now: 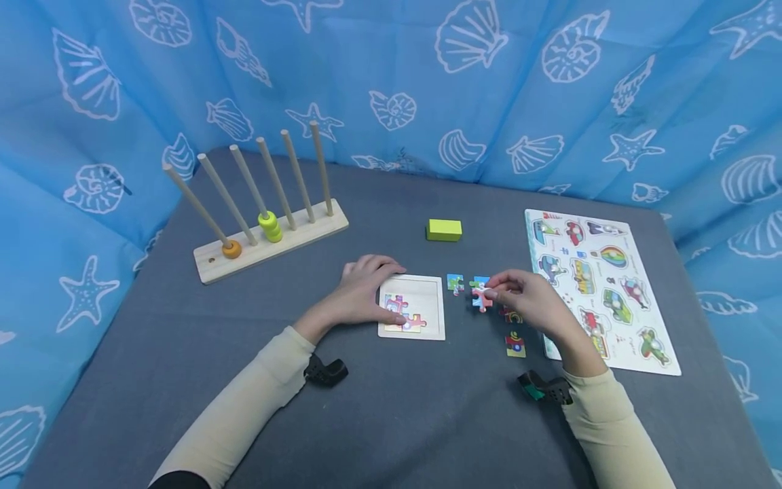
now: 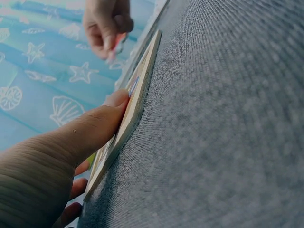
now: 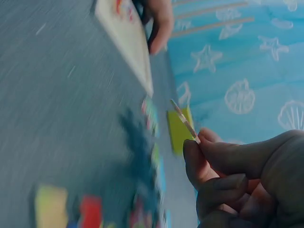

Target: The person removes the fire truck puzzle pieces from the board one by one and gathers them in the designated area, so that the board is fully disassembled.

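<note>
A square wooden puzzle tray (image 1: 435, 334) lies on the table with several joined jigsaw pieces (image 1: 413, 324) in its lower left part. My left hand (image 1: 360, 295) spans the tray's left side, holding it: the thumb presses on the pieces, the fingers lie at the far edge. Between thumb and fingertips my right hand (image 1: 533, 299) pinches a pinkish puzzle piece (image 3: 186, 122), raised above the table right of the tray. Loose pieces lie around that hand: a green-blue one (image 1: 454, 282) by the tray, a red one (image 1: 512, 316) partly hidden, and a red-yellow one (image 1: 515, 345).
A wooden peg stand (image 1: 275, 248) with orange and yellow-green beads stands at the back left. Behind the tray sits a yellow-green block (image 1: 444, 230). To the right lies a white picture board (image 1: 647, 339) with vehicle shapes. A blue shell-patterned curtain (image 1: 391, 75) hangs behind the table.
</note>
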A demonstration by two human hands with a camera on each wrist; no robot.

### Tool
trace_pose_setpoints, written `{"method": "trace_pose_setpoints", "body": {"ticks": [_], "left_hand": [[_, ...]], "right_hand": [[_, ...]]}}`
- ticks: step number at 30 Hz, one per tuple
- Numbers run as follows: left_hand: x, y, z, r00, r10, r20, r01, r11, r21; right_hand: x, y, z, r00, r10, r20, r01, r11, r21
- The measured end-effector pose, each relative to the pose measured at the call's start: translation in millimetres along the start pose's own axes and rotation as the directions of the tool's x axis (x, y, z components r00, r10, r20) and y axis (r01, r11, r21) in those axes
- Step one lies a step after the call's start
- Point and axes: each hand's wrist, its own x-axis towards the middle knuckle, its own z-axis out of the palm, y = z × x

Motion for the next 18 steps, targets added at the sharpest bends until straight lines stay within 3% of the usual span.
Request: {"method": "trace_pose_setpoints", "body": {"ticks": [10,18], "left_hand": [[0.0,-0.4,-0.5,1.000,0.006,-0.002,-0.006,1.000,-0.003],[-0.1,-0.2,-0.7,1.000,0.004,-0.001,-0.004,1.000,0.002]], "right_hand": [[-9,17,7.4,0.995,-0.087,-0.045,0.080,0.988,-0.130],[-12,12,8.8,0.993,-0.078,-0.092,0.056,0.974,-0.219]]}}
